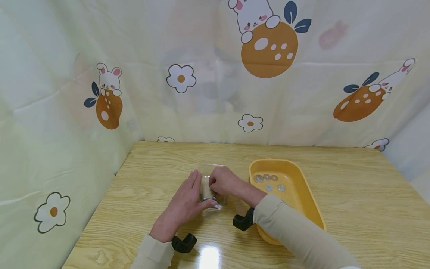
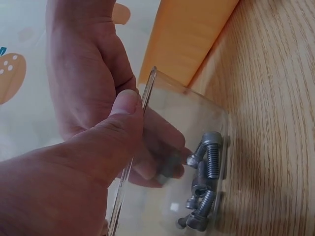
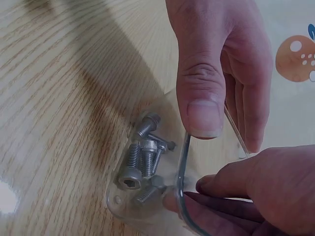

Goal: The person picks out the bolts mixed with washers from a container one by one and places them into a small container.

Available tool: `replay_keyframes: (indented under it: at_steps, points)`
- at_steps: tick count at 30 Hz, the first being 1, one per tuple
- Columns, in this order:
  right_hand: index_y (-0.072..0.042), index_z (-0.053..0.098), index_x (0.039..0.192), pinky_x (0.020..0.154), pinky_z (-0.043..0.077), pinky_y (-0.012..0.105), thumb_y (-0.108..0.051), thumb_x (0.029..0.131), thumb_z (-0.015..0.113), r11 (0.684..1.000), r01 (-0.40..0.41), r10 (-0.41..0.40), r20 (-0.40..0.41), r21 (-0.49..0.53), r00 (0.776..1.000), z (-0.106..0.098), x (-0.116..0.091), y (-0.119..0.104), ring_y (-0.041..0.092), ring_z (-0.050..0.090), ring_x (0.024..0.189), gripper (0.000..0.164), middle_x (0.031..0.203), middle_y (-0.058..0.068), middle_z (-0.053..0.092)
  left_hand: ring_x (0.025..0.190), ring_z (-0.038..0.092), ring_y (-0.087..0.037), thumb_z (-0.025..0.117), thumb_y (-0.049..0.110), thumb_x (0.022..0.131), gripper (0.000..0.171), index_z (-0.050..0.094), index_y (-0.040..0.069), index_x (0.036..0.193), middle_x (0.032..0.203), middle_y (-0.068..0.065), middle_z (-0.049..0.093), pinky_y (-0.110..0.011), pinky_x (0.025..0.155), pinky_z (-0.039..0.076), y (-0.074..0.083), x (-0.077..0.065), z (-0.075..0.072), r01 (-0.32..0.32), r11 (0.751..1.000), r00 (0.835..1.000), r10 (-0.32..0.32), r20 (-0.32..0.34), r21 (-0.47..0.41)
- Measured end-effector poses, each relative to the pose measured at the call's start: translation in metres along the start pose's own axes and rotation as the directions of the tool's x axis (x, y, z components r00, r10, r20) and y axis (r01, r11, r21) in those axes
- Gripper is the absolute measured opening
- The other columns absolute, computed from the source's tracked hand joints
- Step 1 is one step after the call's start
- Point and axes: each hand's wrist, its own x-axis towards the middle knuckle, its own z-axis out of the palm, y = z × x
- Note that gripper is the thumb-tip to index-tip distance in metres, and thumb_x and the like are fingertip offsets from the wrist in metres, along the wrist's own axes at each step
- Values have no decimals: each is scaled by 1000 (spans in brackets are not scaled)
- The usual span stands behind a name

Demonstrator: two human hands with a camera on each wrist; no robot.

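Observation:
A clear plastic box point(image 1: 215, 167) stands on the table between the hands, with several socket-head bolts point(image 2: 211, 152) heaped on its bottom. The left hand point(image 1: 186, 198) steadies it, straight fingers along its left side and thumb point(image 3: 204, 115) across the front rim. Reaching in over the rim, the right hand point(image 1: 226, 182) has its fingers curled together inside the box, low above the bolts. Through the clear wall, the left wrist view shows a small grey metal piece point(image 2: 170, 164) pinched at its fingertips; its shape is blurred.
An orange tray point(image 1: 310, 203) stands right of the box, partly under the right forearm. Several flat metal washers point(image 1: 268, 186) lie in its far part. Black wrist cameras point(image 1: 184, 243) hang under both wrists. A printed curtain point(image 1: 208, 104) closes off the back and left of the wooden table.

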Motion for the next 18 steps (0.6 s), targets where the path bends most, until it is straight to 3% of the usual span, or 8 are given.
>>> replay_keyframes:
  at_steps: [5,12,18]
  points:
    - [-3,78,86,57,51,20,-2,91,66,999,-29,29,7,37,1000,0,-1,1,8,59,57,13,70,4,71,150,22,-41,69,52,87,104,18,-9,154,160,-30,20,-52,119,30,1,0,0,12,1000,1000,-12,11,-8]
    - [-2,77,90,59,52,19,-6,93,64,988,17,-19,13,153,1000,-5,-5,6,6,63,60,14,74,3,73,150,23,-42,68,51,88,102,20,-9,154,160,-31,21,-52,119,31,1,0,1,12,1000,1000,-12,17,-3]
    - [2,75,98,68,60,25,-7,96,61,943,-21,5,48,331,999,-11,-8,13,13,73,72,17,87,9,75,150,22,-41,68,53,88,102,20,-8,154,160,-30,20,-52,119,30,2,0,-1,30,1000,999,-29,30,-11]
